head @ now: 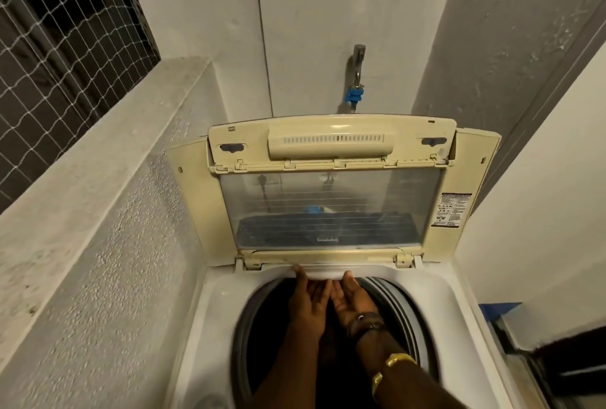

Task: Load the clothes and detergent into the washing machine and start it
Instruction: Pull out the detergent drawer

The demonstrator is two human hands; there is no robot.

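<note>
A cream top-loading washing machine (210,297) fills the lower middle of the head view. Its lid (331,205), with a clear window, stands upright at the back. The round drum opening (262,326) is dark, and I cannot make out what lies inside. Both of my arms reach over the drum to its back edge. My left hand (308,298) and my right hand (352,297) lie side by side, palms up. Each pinches the white rear rim piece (323,272) below the lid hinge, thumb on top and fingers underneath. My right arm wears a dark wristband and gold bangles.
A wall tap with a blue hose connector (354,93) hangs above the lid. A rough concrete ledge (98,153) and netted window (59,41) run along the left. A plain wall closes the right side, with a blue item (498,308) low beside the machine.
</note>
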